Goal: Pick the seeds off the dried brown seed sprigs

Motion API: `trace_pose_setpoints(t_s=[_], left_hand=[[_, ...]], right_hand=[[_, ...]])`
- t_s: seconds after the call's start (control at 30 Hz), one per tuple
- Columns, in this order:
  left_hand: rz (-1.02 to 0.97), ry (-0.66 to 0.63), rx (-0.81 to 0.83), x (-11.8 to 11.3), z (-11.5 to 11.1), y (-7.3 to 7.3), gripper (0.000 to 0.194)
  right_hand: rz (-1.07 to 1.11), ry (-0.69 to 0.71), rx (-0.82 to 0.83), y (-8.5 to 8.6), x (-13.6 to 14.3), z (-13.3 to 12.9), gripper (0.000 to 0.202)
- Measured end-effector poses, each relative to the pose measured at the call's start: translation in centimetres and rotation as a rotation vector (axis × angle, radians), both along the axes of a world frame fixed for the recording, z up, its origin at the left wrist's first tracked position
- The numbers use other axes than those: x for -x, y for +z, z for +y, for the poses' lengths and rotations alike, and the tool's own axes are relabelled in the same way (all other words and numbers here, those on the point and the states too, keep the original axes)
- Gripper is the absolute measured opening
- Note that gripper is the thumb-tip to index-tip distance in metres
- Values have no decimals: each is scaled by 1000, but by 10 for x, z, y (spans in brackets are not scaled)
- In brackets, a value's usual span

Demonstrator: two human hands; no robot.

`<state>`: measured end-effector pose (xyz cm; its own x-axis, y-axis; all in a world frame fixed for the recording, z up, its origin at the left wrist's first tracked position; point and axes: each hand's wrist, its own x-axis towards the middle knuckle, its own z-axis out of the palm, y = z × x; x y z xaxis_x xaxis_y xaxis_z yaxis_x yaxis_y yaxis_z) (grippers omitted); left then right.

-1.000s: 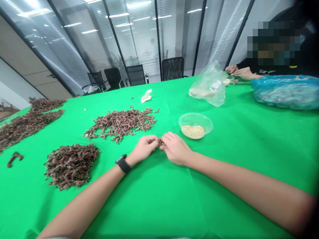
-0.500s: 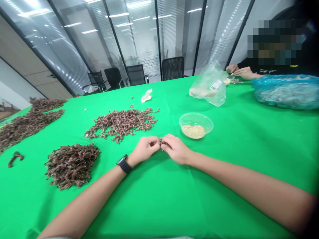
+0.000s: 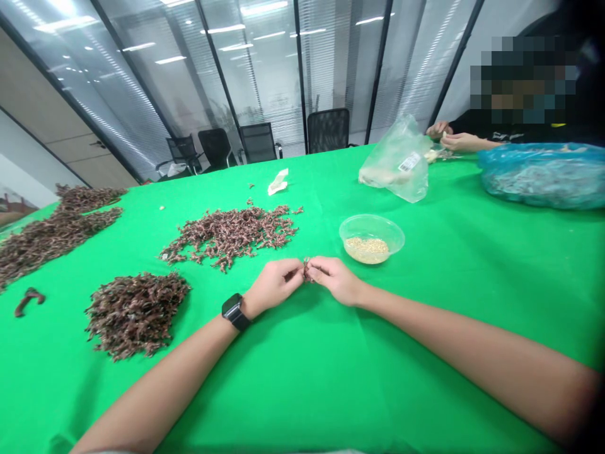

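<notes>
A small reddish-brown twisted piece (image 3: 307, 272) is pinched between my two hands over the green cloth (image 3: 293, 384). My left hand (image 3: 278, 284), with a black watch at its wrist, grips the piece from the left. From the right, my right hand (image 3: 336, 280) closes its thumb and fingers on the same piece. Just beyond the hands lies a loose heap of similar brown pieces (image 3: 231, 233). A darker heap (image 3: 137, 312) sits to the left of my left forearm. The clear round bowl (image 3: 372, 238) beyond my right hand holds small yellowish grains.
More brown heaps (image 3: 51, 236) lie at the far left, near a dark curved piece (image 3: 29, 301). Further back are a crumpled white scrap (image 3: 278, 183), a clear plastic bag (image 3: 397, 161) and a full blue bag (image 3: 543, 176). A person's hands (image 3: 454, 137) work behind the bags.
My right fingers have shifted slightly on the small piece, and more of it shows between my hands. The other person's hands have moved a little left.
</notes>
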<state>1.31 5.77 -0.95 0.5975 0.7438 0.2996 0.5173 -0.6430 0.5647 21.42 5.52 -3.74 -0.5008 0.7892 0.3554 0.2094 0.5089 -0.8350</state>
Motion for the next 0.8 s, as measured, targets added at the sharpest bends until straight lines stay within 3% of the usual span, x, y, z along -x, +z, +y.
trace_pose_setpoints(t_s=[0.17, 0.8], left_hand=[[-73, 67, 5, -1, -1, -3, 18], [-293, 211, 174, -7, -5, -10, 19]], right_hand=[[-96, -115, -133, 2, 3, -4, 29], [-200, -195, -295, 0, 4, -8, 20]])
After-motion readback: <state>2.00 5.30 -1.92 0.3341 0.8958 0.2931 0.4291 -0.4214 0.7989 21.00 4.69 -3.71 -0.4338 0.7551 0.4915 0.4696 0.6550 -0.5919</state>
